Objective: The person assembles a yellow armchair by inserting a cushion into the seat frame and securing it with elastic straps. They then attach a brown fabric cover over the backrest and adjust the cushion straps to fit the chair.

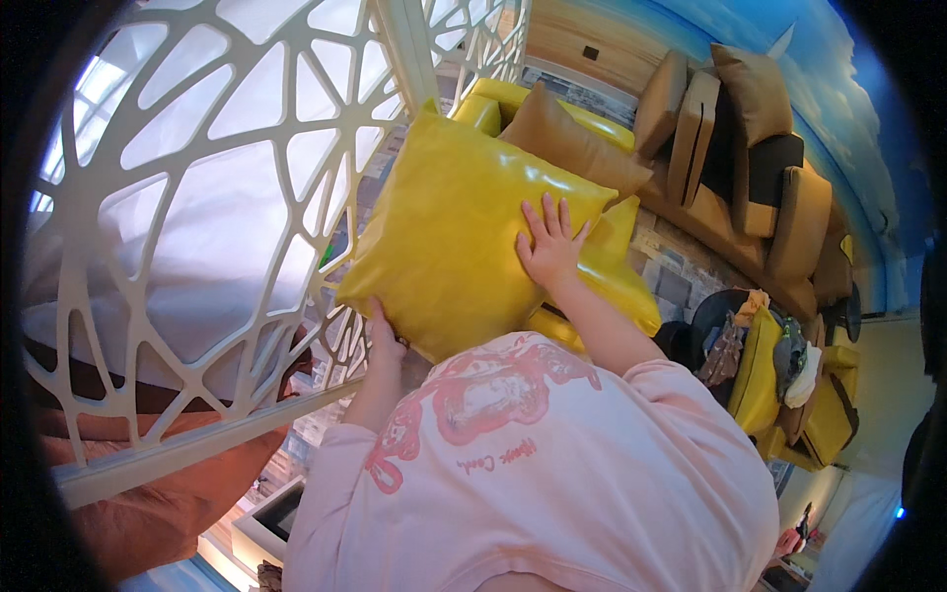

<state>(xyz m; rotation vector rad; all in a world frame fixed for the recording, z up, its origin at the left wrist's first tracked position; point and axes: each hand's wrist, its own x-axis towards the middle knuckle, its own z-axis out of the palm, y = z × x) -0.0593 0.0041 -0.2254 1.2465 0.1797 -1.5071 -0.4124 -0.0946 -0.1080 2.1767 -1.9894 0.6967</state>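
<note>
A: So, where to find the yellow cushion?

B: Out in front of a pink-printed shirt, tilted, between a white lattice screen on the left and a brown cushion at upper right. Hides part of a yellow armchair.

A: And the right hand?

B: Lies flat on the glossy upper face, toward the right edge, with fingers spread wide.

A: Then the left hand?

B: Touches the lower edge, near the left corner. Wide or narrow there? Cannot tell, with some fingers out of sight.

A: Farther off, to the right?

B: Along a wall painted with blue sky and clouds, a long brown sofa bearing a tan pillow. Nearer, heaped clothes beside more yellow seating. In between, patterned flooring.
</note>
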